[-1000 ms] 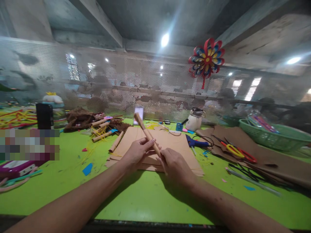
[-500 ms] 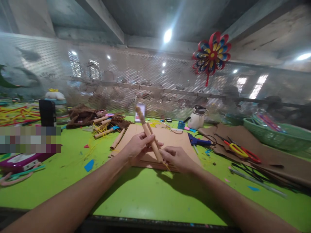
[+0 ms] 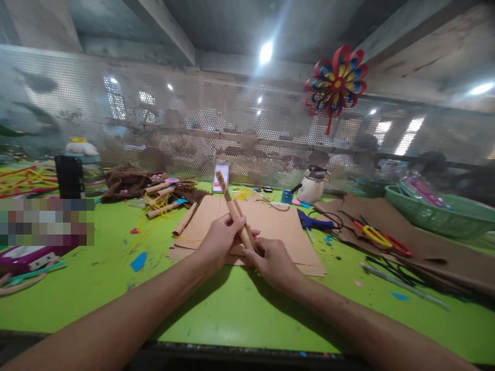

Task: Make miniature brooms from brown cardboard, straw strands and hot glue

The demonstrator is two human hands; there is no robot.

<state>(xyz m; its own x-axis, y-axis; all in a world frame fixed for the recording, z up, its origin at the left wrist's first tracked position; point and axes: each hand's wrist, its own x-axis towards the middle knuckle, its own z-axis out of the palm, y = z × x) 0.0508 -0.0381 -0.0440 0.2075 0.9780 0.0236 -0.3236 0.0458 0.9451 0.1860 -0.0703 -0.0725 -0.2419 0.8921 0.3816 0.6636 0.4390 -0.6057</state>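
A rolled brown paper tube [image 3: 233, 208] is tilted in front of me, its upper end leaning away and to the left. Around its middle my left hand [image 3: 220, 239] is closed, thumb on top. My right hand [image 3: 275, 263] grips the lower end, which its fingers cover. A second thin edge shows beside the tube, perhaps another roll. Beneath both hands lies a stack of brown paper sheets [image 3: 282, 221]. Left of the stack are several similar rolls, one of them a short paper tube [image 3: 184, 219] at the stack's edge, with yellow strands among them.
On the green table [image 3: 185, 314], a blue glue gun [image 3: 319, 222], scissors [image 3: 377, 237] and dark brown paper [image 3: 410, 232] lie to the right, near a green basket [image 3: 441, 206]. A white jug [image 3: 310, 188] stands behind. A black phone [image 3: 69, 176] stands at left.
My right hand has moved closer in and wrapped round the tube's lower end, which was visible before. The left hand keeps its grip. The view has shifted slightly.
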